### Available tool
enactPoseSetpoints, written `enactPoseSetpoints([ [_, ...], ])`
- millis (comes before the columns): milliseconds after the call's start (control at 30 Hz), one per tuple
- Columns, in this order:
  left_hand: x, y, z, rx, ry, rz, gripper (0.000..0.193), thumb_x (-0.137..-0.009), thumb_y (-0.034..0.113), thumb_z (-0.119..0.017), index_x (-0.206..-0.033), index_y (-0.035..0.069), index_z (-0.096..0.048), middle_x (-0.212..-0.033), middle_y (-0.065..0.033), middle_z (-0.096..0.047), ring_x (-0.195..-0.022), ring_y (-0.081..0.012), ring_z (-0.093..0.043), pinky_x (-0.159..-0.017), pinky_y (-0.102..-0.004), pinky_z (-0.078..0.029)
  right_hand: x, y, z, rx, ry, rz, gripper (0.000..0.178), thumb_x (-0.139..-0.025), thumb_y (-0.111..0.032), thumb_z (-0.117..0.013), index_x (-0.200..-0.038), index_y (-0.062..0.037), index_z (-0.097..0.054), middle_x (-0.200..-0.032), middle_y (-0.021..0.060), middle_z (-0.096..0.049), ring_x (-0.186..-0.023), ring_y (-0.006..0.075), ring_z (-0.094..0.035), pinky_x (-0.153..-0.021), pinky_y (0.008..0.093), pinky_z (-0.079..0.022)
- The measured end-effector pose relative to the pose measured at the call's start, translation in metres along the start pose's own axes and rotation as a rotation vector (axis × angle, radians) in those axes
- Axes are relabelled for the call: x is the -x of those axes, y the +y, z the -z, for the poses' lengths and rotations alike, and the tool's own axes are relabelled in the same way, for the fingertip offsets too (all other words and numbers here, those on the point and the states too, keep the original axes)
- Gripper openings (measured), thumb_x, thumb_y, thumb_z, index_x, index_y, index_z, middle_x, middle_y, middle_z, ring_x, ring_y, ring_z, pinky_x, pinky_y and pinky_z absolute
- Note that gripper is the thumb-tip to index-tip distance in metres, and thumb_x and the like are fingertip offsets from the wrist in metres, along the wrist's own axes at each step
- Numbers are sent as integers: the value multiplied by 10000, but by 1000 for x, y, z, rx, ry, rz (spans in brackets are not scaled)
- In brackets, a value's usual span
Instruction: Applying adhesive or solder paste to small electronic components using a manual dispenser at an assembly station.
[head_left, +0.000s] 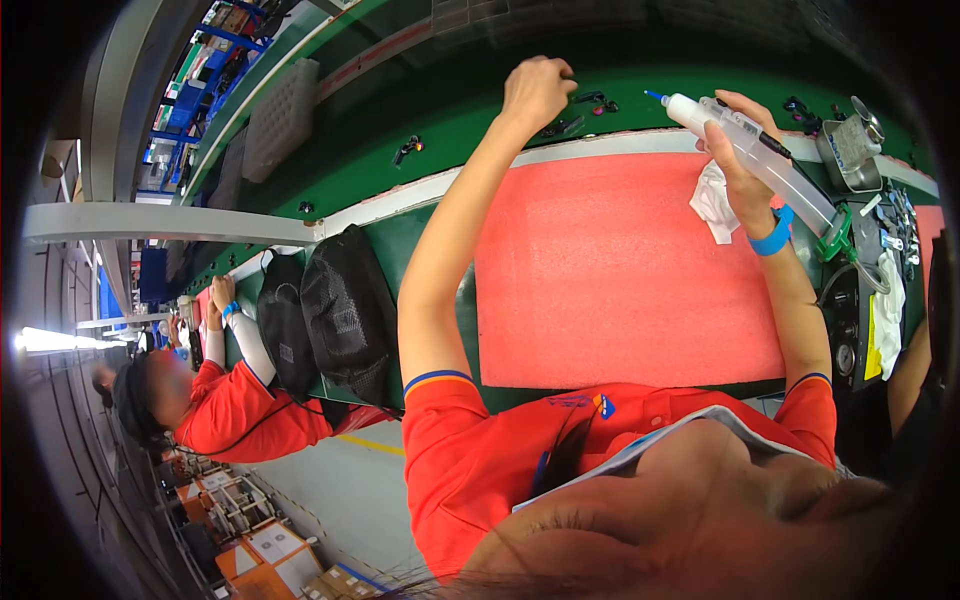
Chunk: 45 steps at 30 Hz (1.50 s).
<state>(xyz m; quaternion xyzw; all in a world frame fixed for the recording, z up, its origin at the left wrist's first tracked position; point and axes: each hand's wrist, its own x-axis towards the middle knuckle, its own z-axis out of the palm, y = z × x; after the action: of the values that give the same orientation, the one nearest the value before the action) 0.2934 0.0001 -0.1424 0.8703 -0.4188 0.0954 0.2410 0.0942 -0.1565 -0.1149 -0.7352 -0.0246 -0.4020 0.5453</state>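
- Syringe (762, 165) lay across the right hand (742, 185), thumb on one side and fingers around the other, its blue tip (655, 96) aimed leftward at the space beside the left hand (538, 92).
- Left hand reached out over the green belt (450, 120), its fingers curled in narrow; whether they pinched anything, I could not tell.
- Dark parts (597, 100) sat just right of the left hand, between it and the tip.
- Cap (835, 240), green, closed the syringe's rear end, below and right of the right hand, with a hose (880, 278) near it leading away.
- Handling, by judgement: fairly light, its clear body stiff and smooth, so likely to slip if fingers were smeared. The thin tip seemed easiest to bend or clog; the hose could have tugged at the rear.
- Best hold seemed the syringe's middle, thumb opposite fingers, clear of the tip and the cap.
- Tissue (713, 203) lay just below the right hand, on the pink mat (620, 280), which spread below both hands.
- Metal box (850, 165) stood to the right of the right hand.
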Motion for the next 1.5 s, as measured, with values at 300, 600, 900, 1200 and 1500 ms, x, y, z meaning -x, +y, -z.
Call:
enactPoseSetpoints([
  [300, 60, 34, 5, -166, -104, 136, 206, -702, 108, -551, -876, 0, -574, -657, -188, -576, -637, -333, -570, -603, -390, -457, 1, 2, -2, 56, -15, 69, 301, -731, -65, -604, -1008, -7, -503, -876, 110, -561, -668, 144, -577, -587, 227, -480],
  [600, 60, 55, 24, 382, -61, 150, 122, -770, 82, -504, -771, -38, -521, -569, -152, -553, -518, -230, -567, -488, -289, -460, 6, 0, -2, 96, -49, 4, 307, -726, -68, -609, -1006, -10, -498, -871, 97, -552, -663, 131, -569, -584, 219, -476],
  [900, 69, 68, -11, 1374, -278, 538, 126, -841, 73, -419, -918, -26, -409, -721, -148, -555, -547, -165, -551, -469, -238, -450, 8, 3, -7, 10, -11, 3, 286, -723, -56, -602, -987, -7, -504, -860, 89, -547, -656, 106, -559, -577, 200, -462],
  [1200, 74, 69, -15, 1412, -228, 503, 120, -848, 54, -408, -932, -28, -384, -751, -169, -549, -581, -189, -562, -500, -258, -477, 11, -1, -10, 191, -123, 13, 234, -707, -58, -614, -922, -6, -538, -730, 47, -563, -628, 77, -527, -564, 194, -428],
  [1500, 75, 69, -18, 1405, -234, 441, 115, -849, 37, -396, -937, -35, -381, -738, -161, -547, -588, -193, -568, -509, -266, -483, 13, -1, -11, 263, -159, -9, 239, -694, -83, -635, -903, -7, -546, -748, 58, -574, -658, 91, -528, -593, 207, -434],
])
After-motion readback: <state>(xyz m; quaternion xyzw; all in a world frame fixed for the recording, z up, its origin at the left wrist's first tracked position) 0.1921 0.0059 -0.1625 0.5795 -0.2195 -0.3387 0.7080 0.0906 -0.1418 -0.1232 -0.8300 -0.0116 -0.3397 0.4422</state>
